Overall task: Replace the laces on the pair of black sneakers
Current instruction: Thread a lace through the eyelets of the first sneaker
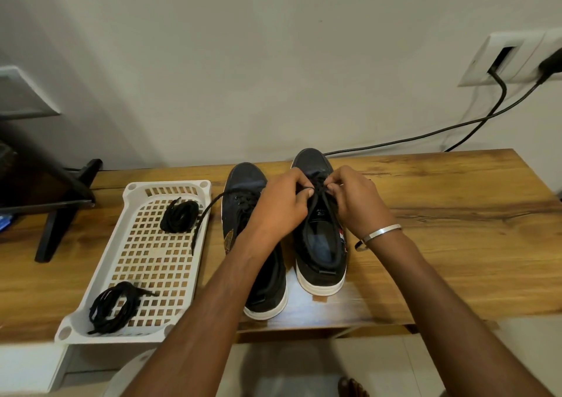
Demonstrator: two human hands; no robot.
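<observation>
Wooden bench [456,214] against a plain wall: the black sneakers [322,244] are stood side by side mid-bench, heels toward its near edge. The right shoe's lace [319,191] is pinched by the left hand [279,208] and right hand [355,202], probably for threading. Two coiled laces [179,215] are kept in a white basket [100,281] toward the left end.

Just one view here — a head-worn wide-angle cam, looking forward and down from close above the wooden table [456,214]. The wall [273,62] fills the top half, the person's forearms reach in from the bottom edge — edges look bent.
</observation>
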